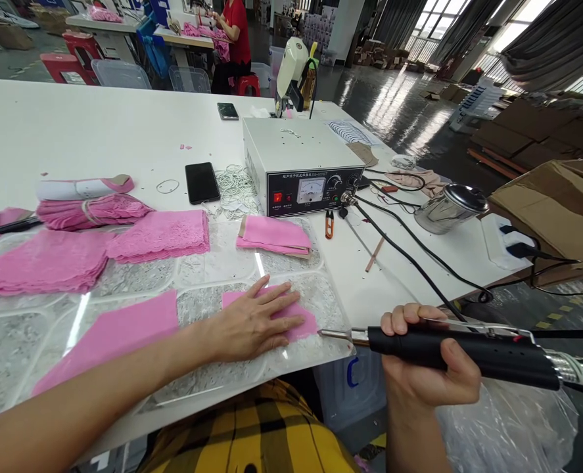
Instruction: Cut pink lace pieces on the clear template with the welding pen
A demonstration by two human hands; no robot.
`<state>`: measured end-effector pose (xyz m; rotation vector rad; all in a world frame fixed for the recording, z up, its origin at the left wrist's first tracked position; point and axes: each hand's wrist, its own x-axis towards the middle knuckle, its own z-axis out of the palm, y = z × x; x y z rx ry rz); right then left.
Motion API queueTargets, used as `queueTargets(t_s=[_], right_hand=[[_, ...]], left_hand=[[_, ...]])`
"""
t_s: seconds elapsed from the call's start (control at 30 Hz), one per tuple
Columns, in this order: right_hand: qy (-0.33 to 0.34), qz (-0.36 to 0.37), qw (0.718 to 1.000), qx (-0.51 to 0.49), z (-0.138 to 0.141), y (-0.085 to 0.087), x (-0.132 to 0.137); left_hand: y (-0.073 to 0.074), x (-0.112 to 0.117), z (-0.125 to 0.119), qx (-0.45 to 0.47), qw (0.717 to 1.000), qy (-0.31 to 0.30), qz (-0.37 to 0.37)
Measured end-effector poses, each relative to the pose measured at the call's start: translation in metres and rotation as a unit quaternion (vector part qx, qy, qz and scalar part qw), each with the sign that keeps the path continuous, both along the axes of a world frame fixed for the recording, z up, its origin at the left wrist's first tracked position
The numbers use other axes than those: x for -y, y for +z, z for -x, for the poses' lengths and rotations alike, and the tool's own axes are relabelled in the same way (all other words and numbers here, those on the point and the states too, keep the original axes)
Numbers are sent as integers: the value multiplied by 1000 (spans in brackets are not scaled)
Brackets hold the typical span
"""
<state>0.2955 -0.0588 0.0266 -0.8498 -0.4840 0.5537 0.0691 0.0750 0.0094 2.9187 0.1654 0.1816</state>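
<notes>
My left hand [252, 320] lies flat with fingers spread on a small pink fabric piece [298, 322] on a clear plastic sheet [222, 263]. My right hand [426, 364] is wrapped round the black handle of a cutting tool [463, 351], whose metal tip [333, 334] points left at the right edge of that pink piece. A black cable runs from the tool to a white control box [301, 161] with a meter on its front. A larger pink fabric piece [114, 338] lies to the left under my forearm.
Stacks of pink lace fabric [160, 235] and folded pink pieces [274, 234] lie behind my hands. A black phone [202, 182], orange snips [329, 224], a steel pot [449, 207] and cardboard boxes [557, 210] sit around. A person in red [234, 33] works at a far table.
</notes>
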Motion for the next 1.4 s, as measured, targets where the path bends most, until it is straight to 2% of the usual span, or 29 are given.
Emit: queueTargets(t_s=[0.27, 0.53, 1.4], right_hand=[[7, 2, 1000, 11, -2, 1, 0], [-14, -13, 999, 50, 1, 7, -1], [15, -19, 995, 98, 7, 7, -5]], left_hand=[[-1, 1, 0, 4, 1000, 3, -10], [-5, 2, 0, 10, 1000, 6, -1], [-4, 4, 0, 19, 1000, 13, 6]])
